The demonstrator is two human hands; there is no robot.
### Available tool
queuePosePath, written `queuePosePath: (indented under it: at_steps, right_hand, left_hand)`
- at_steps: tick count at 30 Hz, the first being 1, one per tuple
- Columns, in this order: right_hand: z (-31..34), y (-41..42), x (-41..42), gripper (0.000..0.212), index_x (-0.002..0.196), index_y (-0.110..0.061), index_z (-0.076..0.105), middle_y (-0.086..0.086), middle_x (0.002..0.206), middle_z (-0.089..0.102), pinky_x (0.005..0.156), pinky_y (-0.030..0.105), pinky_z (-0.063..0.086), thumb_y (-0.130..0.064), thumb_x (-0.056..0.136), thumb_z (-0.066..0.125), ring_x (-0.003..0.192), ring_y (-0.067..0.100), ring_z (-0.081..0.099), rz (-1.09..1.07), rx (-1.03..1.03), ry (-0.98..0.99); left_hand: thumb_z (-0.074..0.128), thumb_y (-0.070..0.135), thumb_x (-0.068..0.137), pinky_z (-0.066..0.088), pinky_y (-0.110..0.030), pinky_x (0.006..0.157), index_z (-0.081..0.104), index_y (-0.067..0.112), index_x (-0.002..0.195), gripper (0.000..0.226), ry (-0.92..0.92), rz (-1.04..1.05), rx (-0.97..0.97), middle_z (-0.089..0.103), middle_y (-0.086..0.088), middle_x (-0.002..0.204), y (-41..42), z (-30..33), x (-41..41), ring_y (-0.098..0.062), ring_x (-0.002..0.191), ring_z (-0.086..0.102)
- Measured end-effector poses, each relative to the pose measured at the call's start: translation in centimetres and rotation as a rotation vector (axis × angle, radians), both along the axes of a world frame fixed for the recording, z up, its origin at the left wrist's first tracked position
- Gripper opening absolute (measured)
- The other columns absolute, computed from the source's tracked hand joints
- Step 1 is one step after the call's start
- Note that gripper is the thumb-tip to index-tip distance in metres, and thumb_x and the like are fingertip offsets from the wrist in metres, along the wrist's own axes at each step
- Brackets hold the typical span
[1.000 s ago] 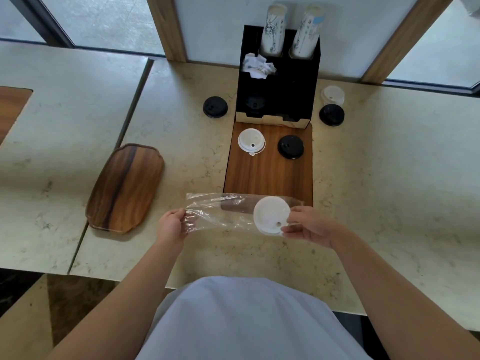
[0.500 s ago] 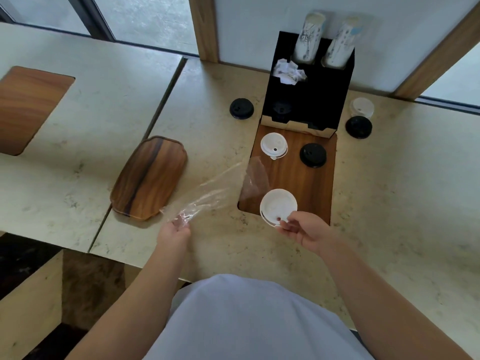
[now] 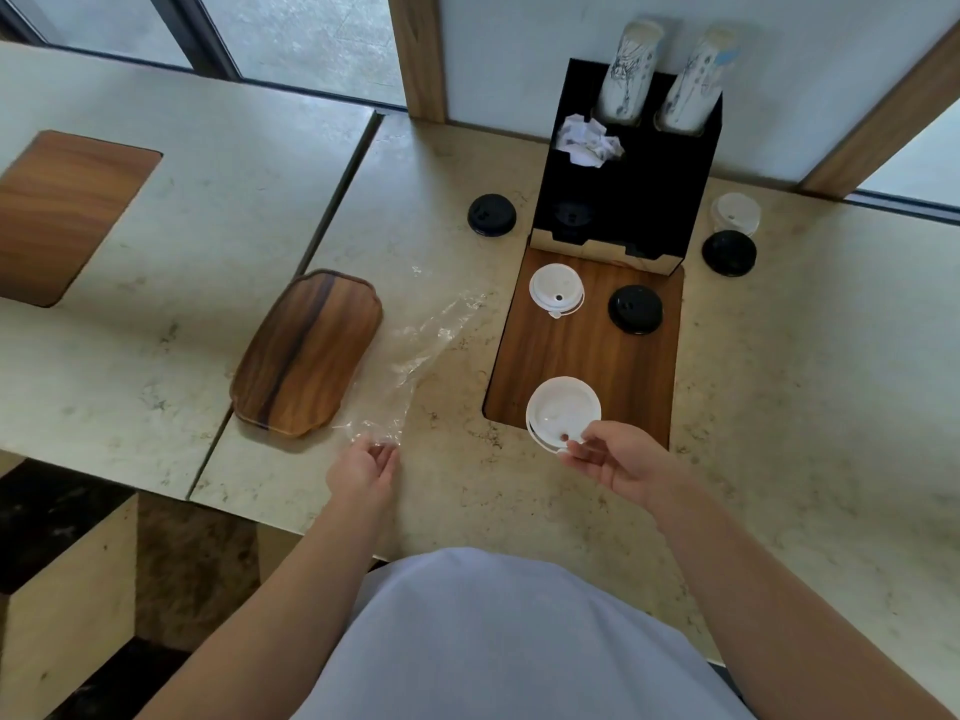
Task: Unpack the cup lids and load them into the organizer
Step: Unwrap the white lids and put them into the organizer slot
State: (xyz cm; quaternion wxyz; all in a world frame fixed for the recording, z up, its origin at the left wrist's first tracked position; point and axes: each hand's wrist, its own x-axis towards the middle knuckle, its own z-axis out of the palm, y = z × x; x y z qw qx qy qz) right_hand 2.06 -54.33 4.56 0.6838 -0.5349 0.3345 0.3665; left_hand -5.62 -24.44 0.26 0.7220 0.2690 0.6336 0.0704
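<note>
Right hand (image 3: 621,459) around white lid (image 3: 561,410)

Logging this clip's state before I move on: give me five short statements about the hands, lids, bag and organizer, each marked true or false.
1. The right hand pinches a white round plastic lid. True.
2. The left hand holds a black lid. False: it grips the clear plastic bag.
3. Two patterned paper cups stand in the black box organizer. True.
4. The oblong wooden tray carries several lids. False: no lid lies on it.
5. Only white lids lie on the counter. False: black round lids lie there too.
</note>
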Motion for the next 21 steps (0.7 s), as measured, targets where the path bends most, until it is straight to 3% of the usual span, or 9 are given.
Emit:
queuePosePath:
  at_steps: [2,4,7,9,11,14,17,19,21]
  right_hand:
    - [-0.1,0.1,0.0,0.032,0.127,0.004,0.048,0.028,0.114,0.068,0.071,0.038,0.065,0.006,0.095,0.052,0.070,0.016,0.074,0.007,-0.001,0.001]
    - [-0.2,0.2,-0.1,0.032,0.127,0.003,0.049,0.027,0.117,0.067,0.071,0.038,0.064,0.005,0.095,0.053,0.072,0.017,0.074,0.014,-0.009,0.001]
    - [-0.1,0.2,0.0,0.032,0.126,0.002,0.050,0.028,0.120,0.066,0.071,0.037,0.064,0.005,0.094,0.054,0.073,0.017,0.074,0.015,0.001,0.007]
    - [0.1,0.0,0.2,0.031,0.125,0.002,0.051,0.027,0.116,0.067,0.070,0.037,0.063,0.005,0.094,0.055,0.073,0.018,0.074,0.011,0.020,-0.002]
    - [0.2,-0.2,0.6,0.030,0.124,0.003,0.052,0.024,0.109,0.070,0.070,0.038,0.063,0.004,0.095,0.056,0.073,0.018,0.075,0.007,0.039,-0.020]
    - [0.6,-0.6,1.4,0.028,0.124,0.005,0.054,0.017,0.088,0.077,0.072,0.037,0.063,0.001,0.097,0.056,0.072,0.017,0.074,-0.003,0.081,-0.056]
    - [1.1,-1.2,2.3,0.030,0.125,0.005,0.056,0.011,0.078,0.076,0.078,0.038,0.062,-0.007,0.098,0.061,0.076,0.019,0.075,0.001,0.112,-0.107]
    - [1.3,-1.7,2.9,0.033,0.126,0.003,0.057,0.011,0.082,0.076,0.084,0.040,0.061,-0.011,0.097,0.065,0.080,0.020,0.075,0.005,0.146,-0.144]
    - [1.7,-2.3,3.5,0.035,0.128,-0.003,0.058,0.013,0.100,0.076,0.087,0.042,0.061,-0.011,0.095,0.069,0.088,0.023,0.075,0.040,0.155,-0.196]
  left_hand:
    - [0.059,0.011,0.104,0.054,-0.034,0.087,0.058,0.003,0.116,0.015,0.050,-0.035,0.003,0.062,-0.014,0.096,-0.1,-0.2,-0.3,-0.021,0.077,0.064]
    - [0.066,0.018,0.100,0.054,-0.031,0.076,0.061,0.005,0.106,0.015,0.133,-0.081,0.054,0.058,-0.010,0.084,-0.3,0.2,-0.5,-0.018,0.070,0.058]
    - [0.067,0.019,0.093,0.042,-0.032,0.057,0.054,0.008,0.088,0.018,0.262,-0.187,0.296,0.048,-0.006,0.074,-1.3,1.4,-1.0,-0.017,0.061,0.044]
    - [0.062,0.016,0.092,0.040,-0.032,0.057,0.053,0.009,0.090,0.012,0.227,-0.426,0.531,0.050,-0.007,0.076,-2.2,2.1,-1.1,-0.020,0.066,0.045]
    - [0.061,0.018,0.093,0.043,-0.032,0.055,0.055,0.009,0.089,0.012,0.077,-0.747,0.625,0.055,-0.009,0.079,-3.5,3.7,0.2,-0.021,0.067,0.050]
    - [0.065,0.032,0.097,0.054,-0.023,0.057,0.063,0.019,0.103,0.014,-0.095,-1.101,0.553,0.069,-0.004,0.097,-6.2,5.7,4.2,-0.016,0.078,0.068]
    - [0.073,0.038,0.093,0.062,-0.025,0.065,0.065,0.019,0.119,0.033,-0.175,-1.243,0.371,0.072,-0.004,0.110,-8.6,6.6,8.4,-0.020,0.092,0.075]
    - [0.074,0.033,0.093,0.065,-0.031,0.072,0.066,0.015,0.123,0.035,-0.209,-1.321,0.304,0.076,-0.006,0.109,-9.7,6.7,10.1,-0.020,0.090,0.078]
    - [0.074,0.021,0.094,0.065,-0.032,0.074,0.068,0.016,0.120,0.027,-0.244,-1.383,0.326,0.077,-0.006,0.108,-10.4,6.8,11.2,-0.018,0.087,0.078]
